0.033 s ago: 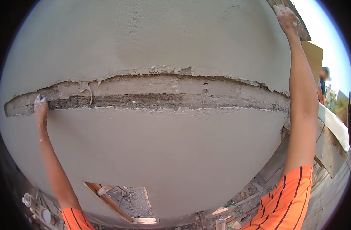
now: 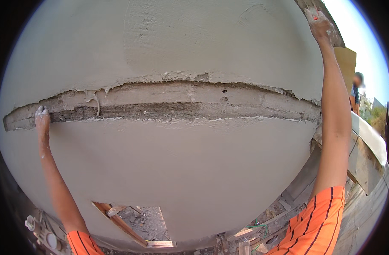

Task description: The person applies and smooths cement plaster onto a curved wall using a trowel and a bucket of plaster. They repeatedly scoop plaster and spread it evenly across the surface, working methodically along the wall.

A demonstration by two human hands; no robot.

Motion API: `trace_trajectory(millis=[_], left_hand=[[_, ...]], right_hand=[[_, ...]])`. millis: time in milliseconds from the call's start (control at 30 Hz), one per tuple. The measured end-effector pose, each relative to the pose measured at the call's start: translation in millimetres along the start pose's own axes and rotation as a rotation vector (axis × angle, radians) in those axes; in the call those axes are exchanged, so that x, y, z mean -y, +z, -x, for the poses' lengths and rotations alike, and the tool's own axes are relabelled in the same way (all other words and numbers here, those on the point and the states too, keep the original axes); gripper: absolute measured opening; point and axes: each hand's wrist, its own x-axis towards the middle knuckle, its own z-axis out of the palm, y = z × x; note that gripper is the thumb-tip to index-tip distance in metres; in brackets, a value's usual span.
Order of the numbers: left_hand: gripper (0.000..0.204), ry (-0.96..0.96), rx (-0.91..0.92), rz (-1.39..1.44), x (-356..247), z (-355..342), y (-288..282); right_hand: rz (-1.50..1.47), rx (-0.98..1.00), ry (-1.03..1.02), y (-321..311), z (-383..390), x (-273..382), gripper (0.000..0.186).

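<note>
Well, left fingers (image 2: 42, 112) curl closed at a groove (image 2: 160, 95) — right fingers (image 2: 315, 16) grip a board (image 2: 339, 41).

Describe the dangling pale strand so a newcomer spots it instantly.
On the big grey wall, find the long rough recess running across it. Inside, to the right of the left hand, a pale, bent strand hangs from the recess's upper edge. It dangles much farther down than the short pointed drip just right of it.
</note>
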Motion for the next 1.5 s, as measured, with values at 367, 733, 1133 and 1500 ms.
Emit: trace_trajectory(millis=[367,733,1133,1500], left_hand=[[0.053,0.007,0.056,0.147,42,-20,2],[0.054,0.033,-0.128,-0.01,23,6,3],[0.055,0.086,-0.11,-0.064,72,-9,22],[0.058,0.218,0.056,-0.278,125,-69,-16]], right_hand=[[-0.323,0.045,-0.453,-112,192,78,0.035],[-0.345,0.299,-0.232,-79,77,109,0.052],[-0.267,0.472,0.409,33,-70,-43,0.06],[-0.255,0.017,-0.191,-37,172,-100,0.037]])
